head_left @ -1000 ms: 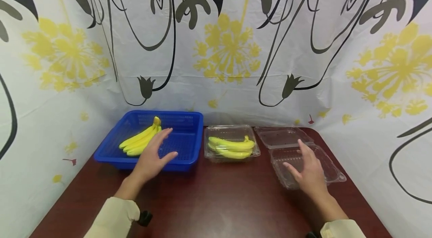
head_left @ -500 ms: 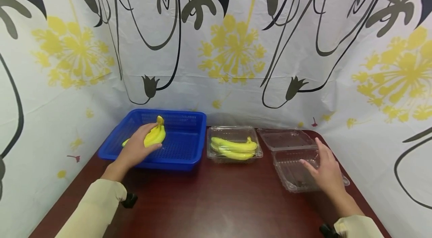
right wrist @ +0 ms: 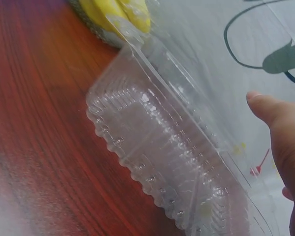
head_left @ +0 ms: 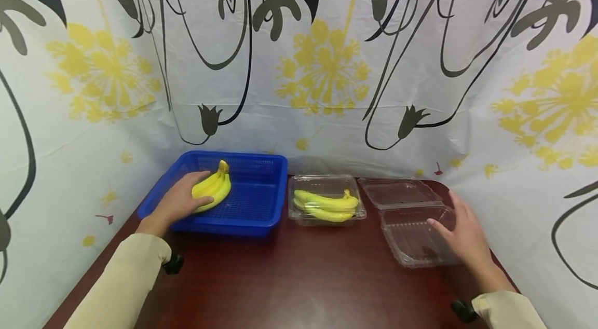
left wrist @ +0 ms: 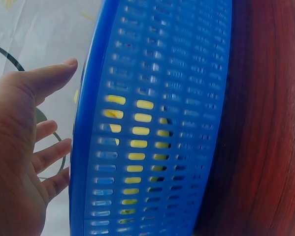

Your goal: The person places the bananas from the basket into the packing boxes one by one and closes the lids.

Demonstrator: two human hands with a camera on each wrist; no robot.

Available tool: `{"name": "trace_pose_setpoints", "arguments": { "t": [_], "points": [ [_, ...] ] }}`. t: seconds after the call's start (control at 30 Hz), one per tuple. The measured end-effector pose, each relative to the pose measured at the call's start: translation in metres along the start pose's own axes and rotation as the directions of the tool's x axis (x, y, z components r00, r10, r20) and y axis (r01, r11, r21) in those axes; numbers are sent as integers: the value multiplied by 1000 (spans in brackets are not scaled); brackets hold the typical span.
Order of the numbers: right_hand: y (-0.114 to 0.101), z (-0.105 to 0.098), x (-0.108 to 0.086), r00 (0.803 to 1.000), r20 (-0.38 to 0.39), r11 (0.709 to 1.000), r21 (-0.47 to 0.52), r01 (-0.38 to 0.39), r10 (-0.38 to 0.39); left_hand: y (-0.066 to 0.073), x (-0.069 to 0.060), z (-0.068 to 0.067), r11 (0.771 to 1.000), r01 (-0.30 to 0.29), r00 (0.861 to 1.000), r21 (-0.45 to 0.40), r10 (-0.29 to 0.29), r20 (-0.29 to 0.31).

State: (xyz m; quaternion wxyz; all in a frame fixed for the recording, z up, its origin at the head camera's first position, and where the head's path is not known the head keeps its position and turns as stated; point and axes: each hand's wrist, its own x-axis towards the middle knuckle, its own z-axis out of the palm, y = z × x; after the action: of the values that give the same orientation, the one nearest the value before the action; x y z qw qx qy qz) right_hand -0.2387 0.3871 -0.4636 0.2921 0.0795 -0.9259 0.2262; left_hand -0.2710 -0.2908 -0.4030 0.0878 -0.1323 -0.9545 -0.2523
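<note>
My left hand reaches over the near left rim of the blue basket, beside a bunch of yellow bananas lying in it. Thumb and fingers are spread apart at the bunch's near left side; whether they touch it I cannot tell. In the left wrist view the hand is over the rim, and the bananas show yellow through the basket's slots. My right hand hovers, fingers spread, at the right side of an opened clear plastic clamshell box with nothing inside.
Between the basket and the opened box stands a closed clear clamshell box with bananas inside. All stand on a dark red wooden table. A patterned curtain hangs closely around the back and sides.
My left hand has moved left and lower, from in front of the bananas to their near left side. My right hand has shifted right, toward the opened box's right edge.
</note>
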Motion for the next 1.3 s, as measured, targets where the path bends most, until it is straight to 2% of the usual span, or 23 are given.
{"name": "trace_pose_setpoints", "arguments": {
  "t": [0.23,0.37,0.5,0.8,1.0,1.13,1.3],
  "points": [
    [9,-2,5,997,72,999,-17,-27,28,-9,-2,-3,999,42,998,17,-43,43],
    [12,-3,7,986,142,996,-54,-75,82,-16,-3,-2,997,70,995,27,-72,62],
    [13,-5,6,976,175,990,-80,-115,127,-23,-3,0,995,96,992,37,-98,77],
    [22,-8,-1,970,186,987,-37,-155,159,-32,2,2,988,137,980,77,-146,136],
    [25,-10,-9,950,225,974,19,-227,217,-31,10,-1,983,147,968,109,-165,188],
    [25,-10,-17,925,272,939,145,-311,265,-32,12,-4,984,133,965,121,-156,209],
    [26,-6,-32,887,340,843,331,-424,312,-36,12,-5,984,123,961,130,-150,232]
  ]
}}
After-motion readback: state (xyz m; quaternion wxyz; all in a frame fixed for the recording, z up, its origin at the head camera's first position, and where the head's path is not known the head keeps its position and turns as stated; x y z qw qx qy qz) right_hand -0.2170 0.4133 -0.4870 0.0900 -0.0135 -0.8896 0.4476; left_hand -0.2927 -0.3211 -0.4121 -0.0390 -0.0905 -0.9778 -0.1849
